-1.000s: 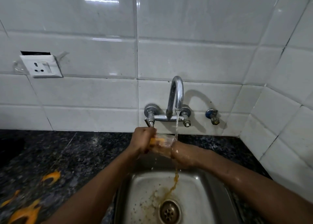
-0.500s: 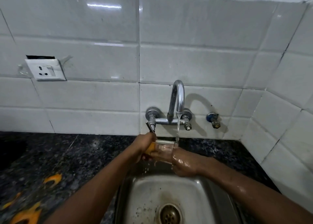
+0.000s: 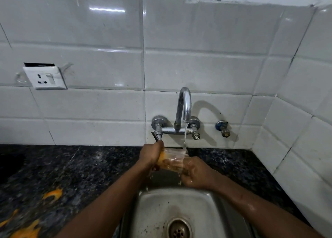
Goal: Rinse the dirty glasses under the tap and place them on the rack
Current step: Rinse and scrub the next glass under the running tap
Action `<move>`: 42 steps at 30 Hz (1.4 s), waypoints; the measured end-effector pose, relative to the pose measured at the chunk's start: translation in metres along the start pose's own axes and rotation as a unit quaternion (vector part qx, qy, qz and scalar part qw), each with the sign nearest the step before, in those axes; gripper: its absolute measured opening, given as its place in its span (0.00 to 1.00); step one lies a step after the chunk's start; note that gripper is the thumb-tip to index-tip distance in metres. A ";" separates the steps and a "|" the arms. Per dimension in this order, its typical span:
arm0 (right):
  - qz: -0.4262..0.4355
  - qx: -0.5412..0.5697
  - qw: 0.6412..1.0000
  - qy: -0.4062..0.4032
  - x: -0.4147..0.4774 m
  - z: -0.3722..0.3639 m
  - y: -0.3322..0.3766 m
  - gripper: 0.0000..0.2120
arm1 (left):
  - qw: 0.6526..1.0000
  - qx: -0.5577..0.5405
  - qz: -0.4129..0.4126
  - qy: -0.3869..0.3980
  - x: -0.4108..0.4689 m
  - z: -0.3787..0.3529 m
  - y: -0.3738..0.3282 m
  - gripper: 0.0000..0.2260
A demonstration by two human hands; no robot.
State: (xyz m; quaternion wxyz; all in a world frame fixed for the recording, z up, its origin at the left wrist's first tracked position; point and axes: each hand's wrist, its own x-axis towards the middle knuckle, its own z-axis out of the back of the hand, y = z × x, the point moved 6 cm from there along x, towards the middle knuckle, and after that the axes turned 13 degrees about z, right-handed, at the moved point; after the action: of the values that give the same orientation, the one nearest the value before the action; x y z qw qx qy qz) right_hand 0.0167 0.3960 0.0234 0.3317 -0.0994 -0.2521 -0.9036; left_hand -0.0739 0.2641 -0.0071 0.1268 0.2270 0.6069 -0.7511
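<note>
Head view: the glass lies tilted on its side over the sink, in the stream from the tap. The left grip is wrapped round its orange-stained end, and the right grip is curled under the other end. Wet and thin-walled, it looks slippery and breakable (light, too), so it is best held round the body, not by the rim

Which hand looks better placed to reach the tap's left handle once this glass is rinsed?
Probably the left hand: it sits just below that handle, while the right hand holds the glass lower, across the stream.
</note>
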 end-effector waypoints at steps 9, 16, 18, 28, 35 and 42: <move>-0.229 0.477 0.847 0.054 -0.007 -0.030 -0.010 0.31 | 0.998 0.023 0.046 0.028 0.001 0.002 0.017 0.10; -0.233 0.197 0.938 -0.165 0.001 -0.007 -0.014 0.03 | 0.998 -0.026 0.051 0.030 0.002 -0.004 0.018 0.10; -0.198 0.218 0.946 -0.132 0.004 -0.010 -0.009 0.14 | 0.998 -0.040 0.042 0.019 0.003 -0.004 0.017 0.11; -0.222 0.296 0.915 -0.161 0.005 -0.016 -0.011 0.11 | 0.997 -0.014 -0.071 -0.005 0.003 -0.007 0.008 0.13; -0.268 0.378 0.854 -0.236 0.004 -0.011 -0.019 0.13 | 0.966 0.023 -0.253 -0.050 -0.024 -0.003 -0.013 0.11; -0.158 0.199 0.954 -0.157 0.002 -0.014 -0.014 0.14 | 0.999 0.000 -0.009 0.042 -0.009 -0.007 0.002 0.14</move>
State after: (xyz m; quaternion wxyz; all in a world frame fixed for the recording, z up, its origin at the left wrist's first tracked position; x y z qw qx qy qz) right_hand 0.0060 0.3968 0.0064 0.1538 -0.1306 -0.4883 -0.8490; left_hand -0.0640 0.2695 -0.0054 0.0948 0.2529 0.6138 -0.7418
